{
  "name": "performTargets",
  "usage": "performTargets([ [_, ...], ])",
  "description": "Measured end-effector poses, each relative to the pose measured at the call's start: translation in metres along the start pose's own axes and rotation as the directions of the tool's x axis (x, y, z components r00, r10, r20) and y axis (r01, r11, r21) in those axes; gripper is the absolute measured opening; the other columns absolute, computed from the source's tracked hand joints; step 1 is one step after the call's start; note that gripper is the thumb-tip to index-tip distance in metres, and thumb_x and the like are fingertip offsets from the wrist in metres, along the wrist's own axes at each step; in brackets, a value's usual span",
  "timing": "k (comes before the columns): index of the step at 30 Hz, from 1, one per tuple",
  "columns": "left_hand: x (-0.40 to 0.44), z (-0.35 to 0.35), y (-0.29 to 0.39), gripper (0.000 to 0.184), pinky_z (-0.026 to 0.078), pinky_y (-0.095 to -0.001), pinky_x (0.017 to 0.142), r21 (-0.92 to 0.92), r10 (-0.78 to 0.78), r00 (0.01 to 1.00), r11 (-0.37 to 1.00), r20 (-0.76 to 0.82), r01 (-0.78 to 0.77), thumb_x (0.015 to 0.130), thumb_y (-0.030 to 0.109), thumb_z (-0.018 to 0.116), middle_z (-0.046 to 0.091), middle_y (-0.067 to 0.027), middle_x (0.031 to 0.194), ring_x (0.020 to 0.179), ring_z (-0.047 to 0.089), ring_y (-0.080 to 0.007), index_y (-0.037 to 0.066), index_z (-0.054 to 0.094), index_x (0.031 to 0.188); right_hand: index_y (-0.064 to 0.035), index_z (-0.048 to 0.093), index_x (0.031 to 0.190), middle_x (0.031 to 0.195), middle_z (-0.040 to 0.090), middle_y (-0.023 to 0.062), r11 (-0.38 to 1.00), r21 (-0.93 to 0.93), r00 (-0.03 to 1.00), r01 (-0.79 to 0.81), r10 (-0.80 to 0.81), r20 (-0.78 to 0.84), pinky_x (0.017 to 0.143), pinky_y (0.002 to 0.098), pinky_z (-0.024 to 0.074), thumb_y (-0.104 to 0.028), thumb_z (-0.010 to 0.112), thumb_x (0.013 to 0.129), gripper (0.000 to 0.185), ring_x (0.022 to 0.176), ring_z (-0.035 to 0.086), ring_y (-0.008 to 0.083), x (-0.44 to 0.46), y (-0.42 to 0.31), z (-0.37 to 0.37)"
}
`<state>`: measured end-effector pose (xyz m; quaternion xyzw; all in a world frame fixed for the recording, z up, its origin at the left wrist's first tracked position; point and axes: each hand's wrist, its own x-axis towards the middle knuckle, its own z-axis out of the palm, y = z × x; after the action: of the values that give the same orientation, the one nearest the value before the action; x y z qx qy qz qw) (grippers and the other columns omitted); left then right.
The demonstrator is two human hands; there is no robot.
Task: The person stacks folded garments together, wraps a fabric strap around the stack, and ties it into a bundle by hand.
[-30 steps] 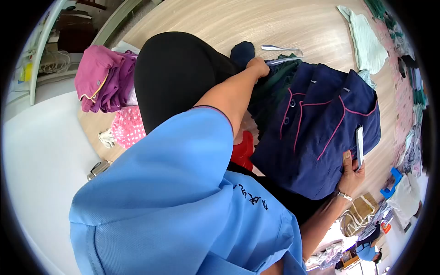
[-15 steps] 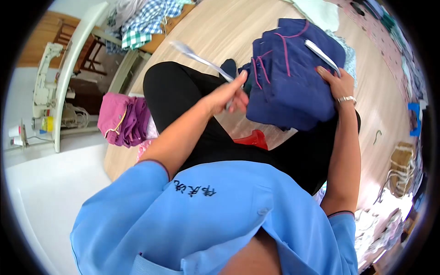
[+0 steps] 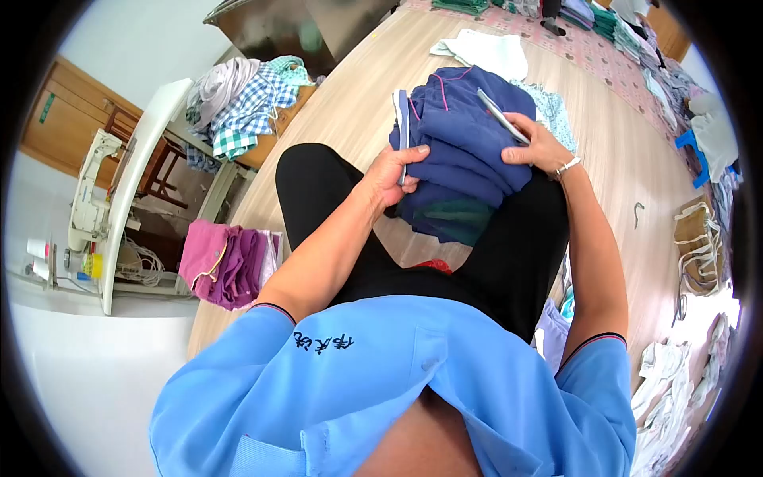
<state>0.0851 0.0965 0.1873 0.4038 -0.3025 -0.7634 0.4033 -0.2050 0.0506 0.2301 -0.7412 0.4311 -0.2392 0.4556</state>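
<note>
A thick stack of folded navy garments (image 3: pixel 465 151) with pink piping lies between my bent legs. Dark green cloth (image 3: pixel 453 219) shows at its near lower edge. My left hand (image 3: pixel 396 171) is closed at the stack's left side, gripping a white-and-grey cloth strip (image 3: pixel 402 119) that stands up along that side. At the right, my right hand (image 3: pixel 542 145) rests on the stack, thumb pressing a similar pale cloth strip (image 3: pixel 501 115) that lies over the top. Whether both strips are one piece running beneath the stack is hidden.
Folded purple garments (image 3: pixel 222 262) sit at the table's left edge, near a sewing machine (image 3: pixel 95 187). Beyond the stack lie a white cloth (image 3: pixel 483 52) and a pale blue patterned cloth (image 3: pixel 555 111). A red object (image 3: pixel 435 265) shows between my legs. A string-tied brown bundle (image 3: pixel 698 246) stands right.
My left hand has brought its loose, swinging strip against the stack's left side. The stack sits lower and farther left in view, and my right hand has shifted left with it.
</note>
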Motion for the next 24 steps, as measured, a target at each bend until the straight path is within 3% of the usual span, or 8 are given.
performTargets([
  [2, -0.003, -0.001, -0.006, 0.02, 0.019, -0.021, 0.033, 0.081, -0.154, 0.983, 0.983, -0.096, 0.162, 0.082, 0.022, 0.066, 0.055, -0.0002, 0.069, 0.038, 0.035, -0.0061, 0.012, 0.055, 0.096, -0.0066, 0.038, 0.137, 0.125, 0.045, 0.0106, 0.963, -0.241, 0.992, 0.119, -0.126, -0.013, 0.102, 0.0331, 0.0309, -0.047, 0.085, 0.05, 0.106, 0.119, 0.042, 0.0249, -0.001, 0.005, 0.004],
  [5, -0.002, -0.02, -0.017, 0.018, 0.019, -0.0215, 0.033, -0.104, -0.264, 0.959, 0.956, 0.106, 0.275, 0.084, 0.025, 0.063, 0.057, -0.0024, 0.069, 0.036, 0.034, -0.0078, 0.012, 0.055, 0.095, -0.0077, 0.045, 0.132, 0.113, 0.046, 0.0107, 0.934, -0.349, 0.993, 0.076, -0.104, -0.061, 0.1, 0.0335, 0.0326, -0.043, 0.085, 0.049, 0.099, 0.114, 0.045, 0.0264, -0.01, -0.021, 0.024],
  [8, 0.0, -0.016, -0.006, 0.016, 0.019, -0.0218, 0.035, -0.215, -0.166, 0.977, 0.958, 0.132, 0.192, 0.084, 0.027, 0.064, 0.053, -0.0006, 0.059, 0.036, 0.036, -0.0084, 0.014, 0.054, 0.085, -0.005, 0.049, 0.127, 0.109, 0.051, 0.0082, 0.937, -0.336, 0.984, 0.099, -0.142, -0.105, 0.096, 0.0316, 0.036, -0.032, 0.082, 0.055, 0.084, 0.108, 0.049, 0.0228, -0.003, -0.011, 0.024],
  [13, 0.023, -0.011, -0.001, 0.015, 0.022, -0.0221, 0.036, -0.272, 0.008, 0.985, 0.962, 0.17, 0.039, 0.084, 0.024, 0.064, 0.053, -0.0006, 0.06, 0.037, 0.038, -0.009, 0.013, 0.054, 0.085, 0.0034, 0.062, 0.106, 0.095, 0.058, 0.0024, 0.927, 0.371, 0.964, 0.052, 0.051, -0.262, 0.084, 0.0247, 0.0404, -0.011, 0.073, 0.066, 0.044, 0.092, 0.053, 0.0129, 0.001, -0.006, 0.016],
  [15, 0.021, -0.01, -0.014, 0.012, 0.027, -0.0211, 0.037, -0.309, -0.033, 0.994, 0.949, 0.103, 0.064, 0.086, 0.019, 0.062, 0.06, -0.005, 0.073, 0.039, 0.041, -0.0104, 0.011, 0.055, 0.093, 0.0019, 0.064, 0.103, 0.092, 0.058, 0.0004, 0.933, 0.351, 0.96, 0.075, 0.027, -0.278, 0.081, 0.024, 0.0412, -0.01, 0.075, 0.067, 0.039, 0.087, 0.053, 0.011, 0.002, -0.002, 0.016],
  [17, 0.018, -0.013, -0.021, 0.012, 0.021, -0.0221, 0.036, -0.219, -0.073, 0.997, 0.973, 0.002, 0.072, 0.085, 0.022, 0.062, 0.057, -0.0023, 0.071, 0.037, 0.035, -0.0107, 0.014, 0.055, 0.09, 0.0002, 0.062, 0.107, 0.095, 0.056, 0.0009, 0.982, 0.068, 0.955, 0.177, -0.155, -0.252, 0.082, 0.0246, 0.0405, -0.018, 0.082, 0.064, 0.051, 0.091, 0.052, 0.0112, 0.001, 0.002, 0.018],
  [21, 0.0, -0.027, -0.009, 0.046, 0.018, -0.0233, 0.035, -0.286, -0.116, 0.973, 0.943, 0.2, 0.171, 0.085, 0.057, 0.05, 0.052, -0.0025, 0.063, 0.036, 0.032, -0.0111, 0.012, 0.058, 0.095, -0.002, 0.055, 0.119, 0.101, 0.051, 0.0068, 0.903, -0.322, 0.91, 0.286, -0.361, -0.204, 0.086, 0.0282, 0.0387, -0.032, 0.084, 0.057, 0.074, 0.098, 0.051, 0.0198, -0.008, -0.03, 0.035],
  [24, 0.005, -0.04, -0.004, 0.078, 0.02, -0.0222, 0.033, -0.344, -0.136, 0.939, 0.906, 0.316, 0.247, 0.072, 0.085, 0.034, 0.056, -0.0018, 0.061, 0.037, 0.037, -0.0089, 0.013, 0.062, 0.086, -0.0002, 0.058, 0.113, 0.097, 0.056, 0.0046, 0.974, 0.13, 0.947, 0.183, -0.14, -0.29, 0.081, 0.0252, 0.0401, -0.031, 0.077, 0.071, 0.056, 0.087, 0.052, 0.0142, -0.006, -0.02, 0.03],
])
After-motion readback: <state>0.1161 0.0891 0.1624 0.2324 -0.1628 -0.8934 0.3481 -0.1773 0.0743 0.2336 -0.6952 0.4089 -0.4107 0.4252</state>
